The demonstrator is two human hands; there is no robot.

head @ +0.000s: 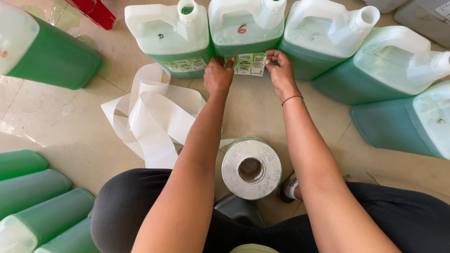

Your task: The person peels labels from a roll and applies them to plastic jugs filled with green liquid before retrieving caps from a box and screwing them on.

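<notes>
Label [245,64], green and white, lies against the lower front of the middle jug [246,29], a white-handled container of green liquid standing on the floor [56,126] in a row of like jugs. We see the left hand [218,75] pinching the label's left edge with curled fingers, and the right hand [280,70] gripping its right edge between thumb and fingertips; both hands are grasping the label, neither is released. The neighbouring jug [171,35] to the left already carries a similar label [186,64] low on its front. Near the knees stands a roll of labels [251,168] on its end, and a long ribbon of white backing paper [150,115] lies looped on the floor beside the left forearm. More green jugs [37,206] lie stacked at lower left.

We judge the chief risk to be a skewed or wrinkled label: if one hand presses down sooner than the other, the sheet may trap a crease or air pocket, or sit crooked against its neighbour. A push too firm could also tip or slide the jug backward, since nothing braces it. The loose backing paper could stick to a forearm and drag across the floor.
</notes>
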